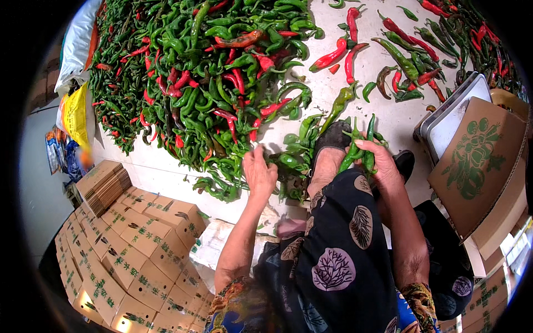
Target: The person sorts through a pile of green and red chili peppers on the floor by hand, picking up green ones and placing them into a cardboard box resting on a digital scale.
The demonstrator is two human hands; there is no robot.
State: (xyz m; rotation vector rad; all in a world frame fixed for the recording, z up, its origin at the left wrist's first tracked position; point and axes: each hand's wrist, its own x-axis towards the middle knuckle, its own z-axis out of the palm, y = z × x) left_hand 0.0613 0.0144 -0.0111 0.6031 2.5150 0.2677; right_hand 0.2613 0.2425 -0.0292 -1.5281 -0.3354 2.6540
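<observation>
My right hand (383, 162) is closed around several green chili peppers (353, 151) above my right shoe (333, 135); their tips and stems stick out past the thumb and fingers. My left hand (260, 173) reaches to the near edge of a large heap of green and red peppers (189, 105). Its fingers are drawn together right below a red pepper (254, 133); whether they grip its end cannot be made out. Loose green peppers (291, 161) lie between my left hand and the shoe.
Red peppers (350, 61) and mixed ones (408, 61) are scattered on the pale floor (325, 94). Another heap (494, 50) rises at the far right. Stacked cartons (133, 244) stand at lower left. An opened cardboard box (480, 161) and a white tray (452, 114) are on the right.
</observation>
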